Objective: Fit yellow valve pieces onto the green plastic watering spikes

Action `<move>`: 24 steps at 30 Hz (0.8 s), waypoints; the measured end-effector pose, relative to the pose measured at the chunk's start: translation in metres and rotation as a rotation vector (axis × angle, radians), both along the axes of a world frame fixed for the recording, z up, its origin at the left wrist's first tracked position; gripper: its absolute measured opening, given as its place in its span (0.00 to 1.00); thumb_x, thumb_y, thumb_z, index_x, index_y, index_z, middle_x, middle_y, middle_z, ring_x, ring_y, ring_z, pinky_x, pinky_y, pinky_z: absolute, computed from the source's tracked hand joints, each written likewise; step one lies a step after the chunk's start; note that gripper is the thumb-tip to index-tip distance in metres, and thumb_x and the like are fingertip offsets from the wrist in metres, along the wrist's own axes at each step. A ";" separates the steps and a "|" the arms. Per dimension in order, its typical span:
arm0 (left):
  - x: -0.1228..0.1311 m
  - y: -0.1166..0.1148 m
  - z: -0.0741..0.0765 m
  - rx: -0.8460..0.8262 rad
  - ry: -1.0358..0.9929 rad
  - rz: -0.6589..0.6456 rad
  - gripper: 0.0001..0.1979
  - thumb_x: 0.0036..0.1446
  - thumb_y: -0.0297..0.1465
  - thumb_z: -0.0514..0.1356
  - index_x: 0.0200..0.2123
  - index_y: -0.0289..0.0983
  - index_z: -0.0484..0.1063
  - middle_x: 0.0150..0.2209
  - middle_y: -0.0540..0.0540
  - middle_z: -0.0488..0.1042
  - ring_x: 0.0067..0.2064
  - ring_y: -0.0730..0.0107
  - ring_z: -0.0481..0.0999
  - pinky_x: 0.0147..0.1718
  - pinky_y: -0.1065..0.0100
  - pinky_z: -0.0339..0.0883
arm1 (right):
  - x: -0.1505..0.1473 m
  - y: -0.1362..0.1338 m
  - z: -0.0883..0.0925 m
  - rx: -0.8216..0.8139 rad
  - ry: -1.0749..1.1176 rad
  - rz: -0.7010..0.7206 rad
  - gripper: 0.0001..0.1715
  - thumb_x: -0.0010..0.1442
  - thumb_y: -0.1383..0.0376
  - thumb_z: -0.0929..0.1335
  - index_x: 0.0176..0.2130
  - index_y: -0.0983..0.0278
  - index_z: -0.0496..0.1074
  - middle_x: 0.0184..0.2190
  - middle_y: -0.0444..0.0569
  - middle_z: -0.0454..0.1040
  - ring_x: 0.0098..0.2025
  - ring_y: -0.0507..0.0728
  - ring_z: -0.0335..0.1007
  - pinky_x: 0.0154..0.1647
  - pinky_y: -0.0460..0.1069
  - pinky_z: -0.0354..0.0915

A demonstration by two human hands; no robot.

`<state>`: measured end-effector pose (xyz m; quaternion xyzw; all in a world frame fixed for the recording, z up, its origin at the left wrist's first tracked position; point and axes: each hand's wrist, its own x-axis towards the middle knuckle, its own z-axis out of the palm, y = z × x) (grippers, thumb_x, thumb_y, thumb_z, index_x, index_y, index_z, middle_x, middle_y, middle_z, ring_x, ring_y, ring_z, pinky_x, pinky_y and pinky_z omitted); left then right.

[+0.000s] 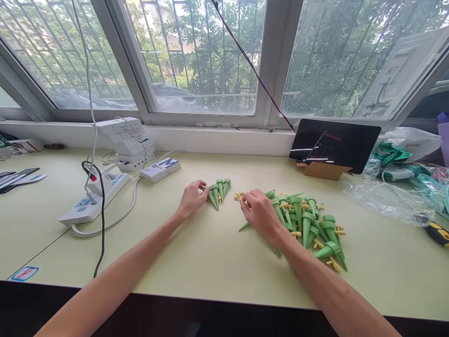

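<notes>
Several green cones with ribbed caps lie side by side in a small group [220,188] at the middle of the table. My left hand [195,198] is at the left edge of this group, its fingers closed round a green cone there. To the right lies a larger, jumbled pile of green cones [307,224] mixed with yellow plastic pieces [334,265]. My right hand [258,209] is bent over the pile's left edge, beside more small yellow pieces [239,196]. Its fingertips are curled, and what they hold, if anything, is hidden.
On the left of the pale table [175,262] are a power strip [94,199] with cables, a white box [161,169] and stacked boxes [131,142]. A black tablet [333,145] leans on a cardboard stand at the back right, near clear plastic bags [393,196].
</notes>
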<state>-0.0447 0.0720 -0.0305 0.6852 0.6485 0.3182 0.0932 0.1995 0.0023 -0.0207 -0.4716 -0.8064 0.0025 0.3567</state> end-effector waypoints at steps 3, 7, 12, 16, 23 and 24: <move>0.000 0.000 0.001 -0.016 0.001 -0.012 0.13 0.59 0.40 0.57 0.38 0.38 0.75 0.40 0.45 0.80 0.33 0.64 0.76 0.39 0.64 0.68 | -0.004 -0.004 0.000 -0.030 0.030 0.141 0.15 0.66 0.70 0.63 0.26 0.62 0.63 0.24 0.44 0.66 0.29 0.53 0.60 0.34 0.46 0.58; -0.001 0.000 0.002 -0.022 0.002 -0.023 0.12 0.58 0.39 0.57 0.35 0.39 0.75 0.37 0.46 0.81 0.30 0.65 0.76 0.39 0.64 0.68 | -0.010 -0.007 -0.003 -0.099 -0.010 0.233 0.18 0.65 0.69 0.64 0.24 0.62 0.59 0.22 0.42 0.63 0.25 0.51 0.55 0.30 0.46 0.53; -0.001 0.000 0.002 -0.011 -0.012 -0.025 0.10 0.57 0.38 0.56 0.33 0.39 0.74 0.36 0.46 0.80 0.29 0.65 0.76 0.38 0.63 0.68 | -0.011 -0.007 -0.006 -0.121 0.000 0.239 0.19 0.65 0.70 0.64 0.23 0.62 0.58 0.21 0.41 0.60 0.25 0.50 0.52 0.29 0.46 0.51; 0.001 -0.001 0.004 0.030 -0.034 -0.006 0.10 0.57 0.38 0.56 0.33 0.39 0.73 0.37 0.44 0.80 0.32 0.63 0.77 0.37 0.64 0.69 | -0.009 -0.007 -0.006 -0.138 -0.009 0.219 0.18 0.65 0.69 0.64 0.24 0.62 0.60 0.21 0.40 0.60 0.24 0.50 0.53 0.30 0.45 0.52; 0.003 -0.003 0.008 0.107 -0.064 0.004 0.10 0.59 0.37 0.55 0.34 0.39 0.72 0.37 0.43 0.79 0.34 0.62 0.77 0.37 0.63 0.70 | -0.010 -0.009 -0.005 -0.159 -0.025 0.195 0.16 0.66 0.68 0.64 0.25 0.62 0.65 0.22 0.41 0.63 0.25 0.50 0.56 0.30 0.45 0.54; 0.003 -0.003 0.009 0.117 -0.065 0.003 0.10 0.59 0.37 0.55 0.34 0.39 0.72 0.38 0.43 0.79 0.34 0.62 0.76 0.38 0.62 0.70 | -0.010 -0.009 -0.004 -0.160 -0.026 0.194 0.16 0.66 0.68 0.64 0.25 0.62 0.65 0.22 0.41 0.63 0.25 0.50 0.56 0.30 0.45 0.54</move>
